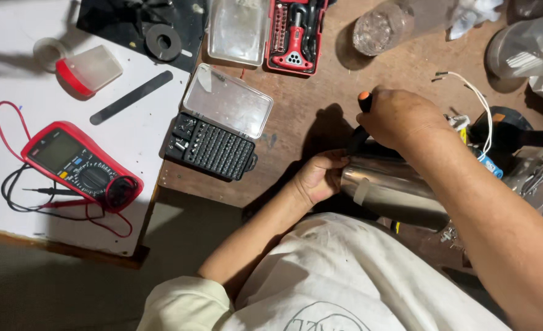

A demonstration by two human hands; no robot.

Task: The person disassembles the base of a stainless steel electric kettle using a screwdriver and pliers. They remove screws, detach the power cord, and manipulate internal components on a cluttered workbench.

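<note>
Landmark: bit case (213,147), lid open, on the wooden table (296,116).
- Left: multimeter (78,164) on a board (130,178), its leads beside it.
- Behind: tool kit (296,34), clear lid (239,27) at its left.
- Right: left hand (319,178) on a metal cylinder (394,190); right hand (400,117) above it, gripping a screwdriver (360,122).
- Far right: loose wires (477,104).

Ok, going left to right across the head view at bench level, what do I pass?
Red multimeter → black bit set with clear lid → left hand on the steel cylinder → right hand gripping a screwdriver → white wires.
</note>
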